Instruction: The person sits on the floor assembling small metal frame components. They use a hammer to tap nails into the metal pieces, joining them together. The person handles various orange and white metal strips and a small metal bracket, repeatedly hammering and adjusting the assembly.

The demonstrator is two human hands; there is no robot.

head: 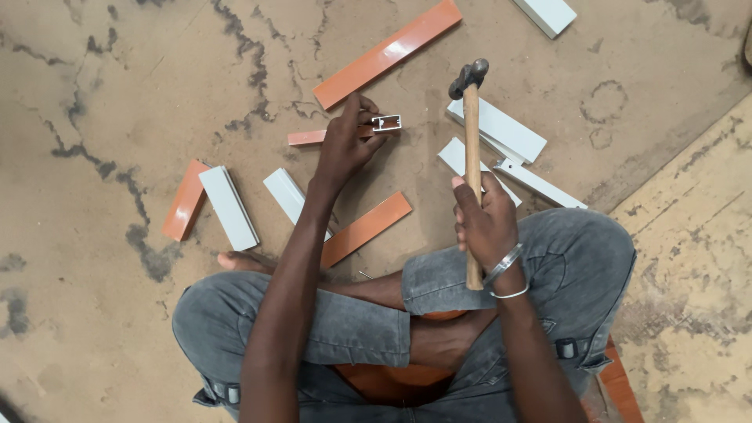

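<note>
I sit cross-legged on a worn concrete floor. My left hand pinches a short orange channel section lying on the floor, with its open metal end pointing right. My right hand grips the wooden handle of a hammer, held upright with the dark metal head raised above and to the right of the section's end. Two silver bangles circle my right wrist.
Cut profile pieces lie scattered around: a long orange strip at the top, orange and white pieces at left, an orange piece by my knee, white pieces at right and one at the top.
</note>
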